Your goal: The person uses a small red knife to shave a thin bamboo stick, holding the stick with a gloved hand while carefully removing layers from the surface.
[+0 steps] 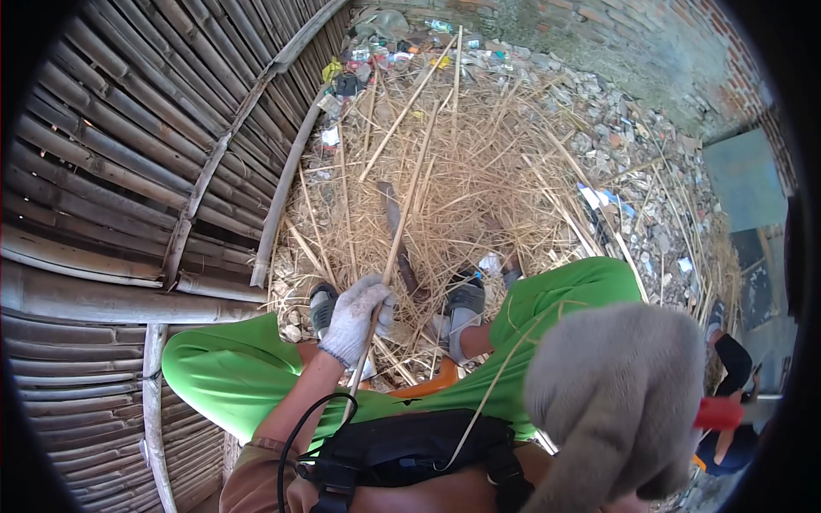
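I log the left hand closed around a pale strip reaching far over the straw, right hand gripping a red-handled tool near right; judgement: steady the strip, fingers clear.

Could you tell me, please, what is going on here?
A person in green trousers has the gloved left hand closed around a long pale stick, which slants over the straw in front. The gloved right hand is raised close to the camera, with a red-handled tool in its grip, apart from the stick. A bamboo wall stands to the left.
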Available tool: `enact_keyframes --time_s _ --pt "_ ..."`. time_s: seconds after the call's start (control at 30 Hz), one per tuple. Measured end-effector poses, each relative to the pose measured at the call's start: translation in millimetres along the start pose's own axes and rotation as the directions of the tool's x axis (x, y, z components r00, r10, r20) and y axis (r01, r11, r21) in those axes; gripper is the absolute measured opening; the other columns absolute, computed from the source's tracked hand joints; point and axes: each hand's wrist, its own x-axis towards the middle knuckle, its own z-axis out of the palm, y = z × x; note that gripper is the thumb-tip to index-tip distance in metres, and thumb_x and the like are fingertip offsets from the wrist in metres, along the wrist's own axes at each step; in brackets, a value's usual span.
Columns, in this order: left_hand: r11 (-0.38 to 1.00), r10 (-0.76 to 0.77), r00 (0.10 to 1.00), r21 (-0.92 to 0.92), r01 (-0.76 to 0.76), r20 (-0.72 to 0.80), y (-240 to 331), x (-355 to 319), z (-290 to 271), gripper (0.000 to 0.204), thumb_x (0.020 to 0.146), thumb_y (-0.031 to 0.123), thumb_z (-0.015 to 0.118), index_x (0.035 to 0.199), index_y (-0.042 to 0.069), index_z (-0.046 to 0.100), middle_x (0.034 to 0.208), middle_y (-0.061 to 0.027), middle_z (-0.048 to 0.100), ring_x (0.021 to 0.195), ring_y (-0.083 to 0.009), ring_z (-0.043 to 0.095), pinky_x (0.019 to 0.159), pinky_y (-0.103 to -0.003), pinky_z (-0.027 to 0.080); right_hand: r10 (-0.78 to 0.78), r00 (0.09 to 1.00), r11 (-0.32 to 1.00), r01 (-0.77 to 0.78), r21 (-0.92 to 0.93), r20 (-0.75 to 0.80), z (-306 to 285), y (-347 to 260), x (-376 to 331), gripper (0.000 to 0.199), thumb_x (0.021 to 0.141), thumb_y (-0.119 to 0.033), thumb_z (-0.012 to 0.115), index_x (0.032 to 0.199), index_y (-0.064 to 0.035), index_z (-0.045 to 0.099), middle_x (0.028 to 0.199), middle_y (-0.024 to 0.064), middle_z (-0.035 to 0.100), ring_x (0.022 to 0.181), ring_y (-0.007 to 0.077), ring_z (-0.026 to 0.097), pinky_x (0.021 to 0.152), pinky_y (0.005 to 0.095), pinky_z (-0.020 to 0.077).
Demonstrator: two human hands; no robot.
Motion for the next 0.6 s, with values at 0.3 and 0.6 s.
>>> enact_keyframes --time_s 0.3,0.6 --pt "1.000 -0.004 1.000 0.022 0.004 0.004 0 0 7 0.037 0.109 0.017 0.067 0.139 -0.003 0.060 0.096 -0.0084 0.072 0.067 -0.0135 0.066 0.054 -0.027 0.054 0.040 0.993 0.999 -0.038 0.015 -0.112 9 6 -8 0.027 0.107 -0.029 0.070 0.118 -0.0048 0.072 0.111 0.0100 0.074 0.090 0.0166 0.073 0.080 0.0288 0.0596" --pt "1.000 -0.017 1.000 0.013 0.017 -0.019 -1 -4 0 0.036 0.108 0.018 0.067 0.139 -0.001 0.061 0.093 -0.0054 0.071 0.067 -0.0132 0.066 0.053 -0.027 0.053 0.047 0.987 0.996 -0.035 0.076 -0.157 10 24 -5 0.028 0.108 -0.028 0.070 0.123 -0.0052 0.073 0.115 0.0105 0.075 0.094 0.0170 0.074 0.083 0.0289 0.0614"
